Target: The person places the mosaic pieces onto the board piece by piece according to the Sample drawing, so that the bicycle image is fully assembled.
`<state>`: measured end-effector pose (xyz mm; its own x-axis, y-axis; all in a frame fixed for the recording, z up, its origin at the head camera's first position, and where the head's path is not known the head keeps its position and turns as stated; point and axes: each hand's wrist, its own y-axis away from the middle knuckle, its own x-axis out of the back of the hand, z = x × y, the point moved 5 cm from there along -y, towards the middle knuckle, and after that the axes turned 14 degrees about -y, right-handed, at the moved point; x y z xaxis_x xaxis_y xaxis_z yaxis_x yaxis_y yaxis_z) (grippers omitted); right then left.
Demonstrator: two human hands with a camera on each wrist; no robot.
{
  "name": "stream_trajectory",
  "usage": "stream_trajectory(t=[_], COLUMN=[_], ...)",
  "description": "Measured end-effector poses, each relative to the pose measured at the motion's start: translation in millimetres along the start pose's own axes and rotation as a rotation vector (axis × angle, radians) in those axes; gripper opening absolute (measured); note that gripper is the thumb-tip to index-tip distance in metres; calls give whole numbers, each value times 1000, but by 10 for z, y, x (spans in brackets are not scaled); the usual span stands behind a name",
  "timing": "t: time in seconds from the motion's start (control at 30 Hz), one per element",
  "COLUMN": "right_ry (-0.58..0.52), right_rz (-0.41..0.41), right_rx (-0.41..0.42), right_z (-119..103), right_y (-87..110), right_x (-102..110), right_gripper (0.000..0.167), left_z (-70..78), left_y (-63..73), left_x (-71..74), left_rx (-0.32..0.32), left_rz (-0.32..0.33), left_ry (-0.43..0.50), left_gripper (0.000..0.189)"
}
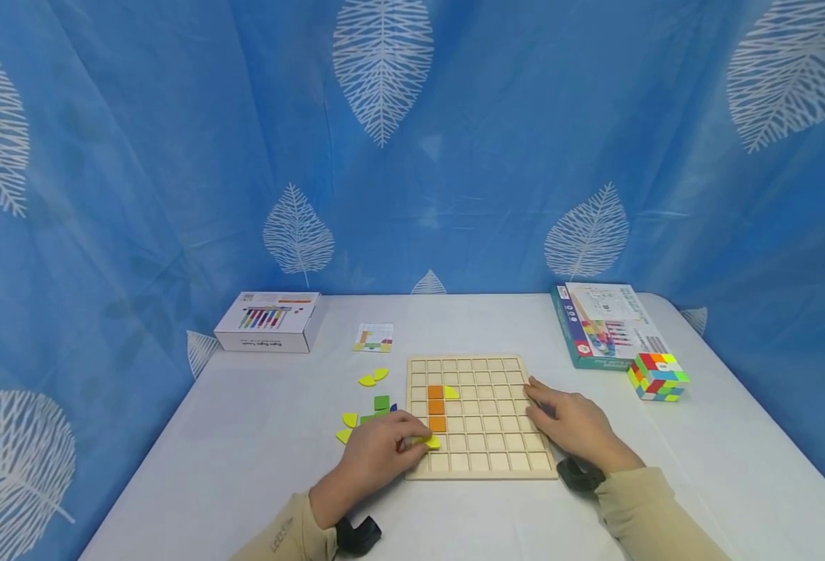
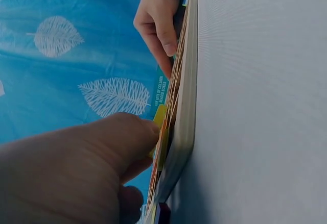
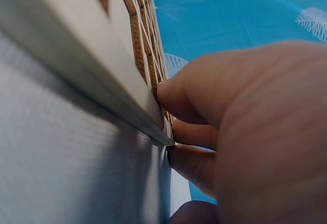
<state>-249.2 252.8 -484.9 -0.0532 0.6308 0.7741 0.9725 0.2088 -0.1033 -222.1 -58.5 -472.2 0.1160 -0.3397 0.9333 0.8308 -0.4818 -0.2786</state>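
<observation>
A wooden grid board (image 1: 496,436) lies flat on the white table. My left hand (image 1: 384,446) pinches a yellow quarter-round tile (image 1: 432,442) over the board's lower left cells; the left wrist view shows the thumb (image 2: 138,132) against the yellow tile (image 2: 160,116). Whether that tile touches the board is unclear. Along the board's right edge, my right hand (image 1: 575,421) grips the rim, the thumb (image 3: 179,99) on top and other fingers at the side. Set in the grid are a column of orange square tiles (image 1: 436,407) and one yellow tile (image 1: 451,393).
Left of the board lie loose yellow tiles (image 1: 367,381), green tiles (image 1: 382,403) and a partly hidden blue piece (image 1: 394,407). A pattern card (image 1: 373,337) lies behind them. A white box (image 1: 268,322) stands back left; a flat box (image 1: 611,327) and a puzzle cube (image 1: 658,377) are at right.
</observation>
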Motion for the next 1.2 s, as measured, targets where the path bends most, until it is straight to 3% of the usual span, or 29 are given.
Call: stream_trajectory(t=[0.33,0.7,0.8,1.03,1.2], right_ry=[6,1,0,1,4], right_rz=[-3,3,4,3,8], right_rx=[-3,5,4,6,8], right_z=[6,-2,0,-2,-2], right_y=[-5,-5,-1,3,5], right_x=[-2,0,6,12,4], right_gripper=[49,48,48,48,47], left_z=[81,111,123,172,182], left_y=[-19,-37,-33,14,33], left_x=[-28,-72,-52,14,12], left_rx=[-107,-140,-167,-286,-309], left_rz=[42,41,74,220,210], left_ry=[-134,-145,-158,-195,-198], left_gripper=[14,11,9,6,9])
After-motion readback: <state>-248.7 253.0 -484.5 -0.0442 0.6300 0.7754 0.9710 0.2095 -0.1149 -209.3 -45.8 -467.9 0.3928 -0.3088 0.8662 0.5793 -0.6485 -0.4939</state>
